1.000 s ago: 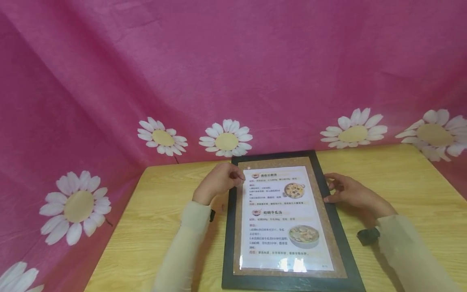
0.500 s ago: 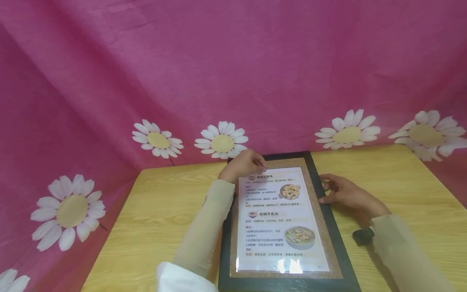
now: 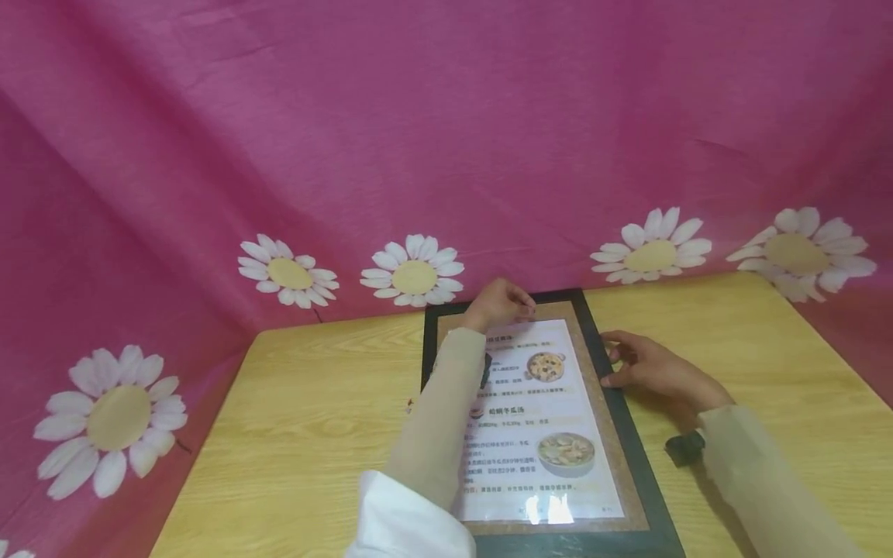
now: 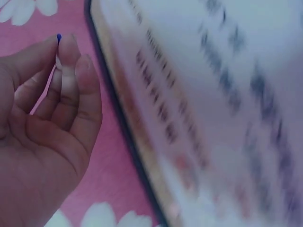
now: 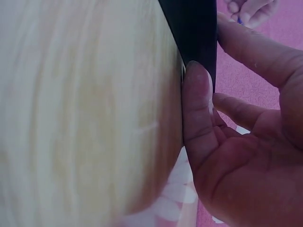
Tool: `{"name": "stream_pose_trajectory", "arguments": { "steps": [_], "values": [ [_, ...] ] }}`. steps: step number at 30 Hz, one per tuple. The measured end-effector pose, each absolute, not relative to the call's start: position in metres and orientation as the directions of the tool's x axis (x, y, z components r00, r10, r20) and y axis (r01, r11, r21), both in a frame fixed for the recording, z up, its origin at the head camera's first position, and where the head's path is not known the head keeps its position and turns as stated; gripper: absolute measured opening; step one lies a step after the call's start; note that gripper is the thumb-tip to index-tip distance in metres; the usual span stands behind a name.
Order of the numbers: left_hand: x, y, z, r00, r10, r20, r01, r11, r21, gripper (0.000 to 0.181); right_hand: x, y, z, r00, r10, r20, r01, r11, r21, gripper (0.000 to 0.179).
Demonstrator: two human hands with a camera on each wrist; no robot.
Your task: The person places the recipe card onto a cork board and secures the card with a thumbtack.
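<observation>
In the head view a black-framed corkboard [image 3: 638, 465] lies flat with a printed recipe sheet [image 3: 558, 418] on its cork. My left hand [image 3: 497, 304] is over the sheet's top edge, its forearm hiding the left part of the page. Between left thumb and index fingertip I pinch a tiny blue pushpin [image 4: 59, 37], mostly covered by the fingers. My right hand [image 3: 659, 372] holds the board's right edge, with the black frame strip [image 5: 196, 33] between thumb and fingers in the right wrist view.
Beneath the board is a yellow wood-grain table [image 3: 314, 403]. Pink cloth [image 3: 446, 124] printed with white daisies hangs behind it and down its left side. A small black object [image 3: 685, 448] sits at my right wrist.
My left hand has moved from the board's left side rightward and slightly away, along the sheet's top edge. The right hand keeps its place on the board's edge. The view has shifted slightly.
</observation>
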State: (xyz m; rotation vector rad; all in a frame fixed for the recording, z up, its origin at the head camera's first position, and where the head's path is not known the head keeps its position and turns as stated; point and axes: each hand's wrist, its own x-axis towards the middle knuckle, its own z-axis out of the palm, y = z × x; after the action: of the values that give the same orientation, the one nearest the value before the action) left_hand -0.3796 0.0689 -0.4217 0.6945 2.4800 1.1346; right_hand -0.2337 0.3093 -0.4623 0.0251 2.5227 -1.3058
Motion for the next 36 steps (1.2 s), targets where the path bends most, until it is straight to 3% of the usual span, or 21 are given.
{"name": "stream_pose_trajectory", "arguments": {
  "steps": [4,14,18,36],
  "values": [
    [-0.379,0.081,-0.434,-0.862,0.496,-0.108,0.241,0.587,0.773,0.009,-0.233,0.309,-0.462,-0.959,-0.118,-0.256,0.139,0.593,-0.793,0.088],
    [-0.374,0.096,-0.446,-0.91,0.408,-0.066,0.278,0.723,0.633,0.008,-0.233,0.308,-0.465,-0.96,-0.13,-0.249,0.135,0.563,-0.815,0.087],
    [-0.371,0.1,-0.444,-0.921,0.384,-0.068,0.262,0.738,0.622,0.008,-0.233,0.309,-0.464,-0.952,-0.116,-0.282,0.178,0.54,-0.823,0.088],
    [-0.371,0.112,-0.443,-0.964,0.247,-0.098,0.146,0.8,0.581,0.004,-0.231,0.312,-0.463,-0.957,-0.124,-0.262,0.155,0.544,-0.824,0.089]
  ]
}}
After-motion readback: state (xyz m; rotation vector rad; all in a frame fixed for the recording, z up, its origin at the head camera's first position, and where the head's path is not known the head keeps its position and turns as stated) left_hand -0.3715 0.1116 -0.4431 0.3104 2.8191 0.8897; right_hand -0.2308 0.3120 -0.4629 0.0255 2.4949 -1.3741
